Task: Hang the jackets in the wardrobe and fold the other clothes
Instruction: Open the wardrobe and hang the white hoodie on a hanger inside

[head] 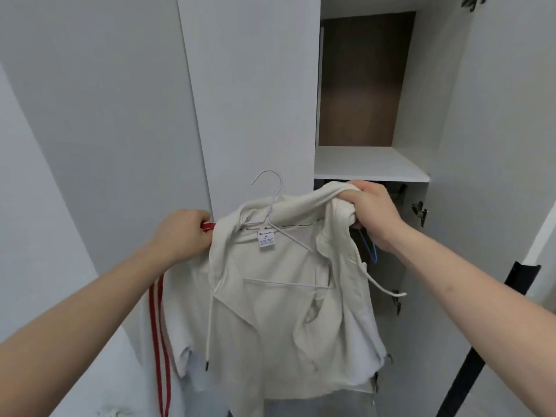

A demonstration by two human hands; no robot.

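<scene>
The person holds a cream hooded jacket (279, 299) up before the open wardrobe (370, 164), just below its white shelf. The left hand (180, 233) clenches the shoulder by the red-and-white stripe (159, 341); the right hand (367, 210) grasps the bunched hood. A white wire hanger (272, 203) sits inside the collar — hook upright, caught on nothing.

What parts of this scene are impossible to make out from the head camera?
- Hanging space under the shelf: dark, and blocked by the jacket and the right hand; no rail shows.
- Label print: too small.
- Hanger: its lower part is inside the jacket.
- Left hand fingertips: hidden behind the fabric.
- Jacket's red-striped sleeve: cut off by the bottom edge.
</scene>
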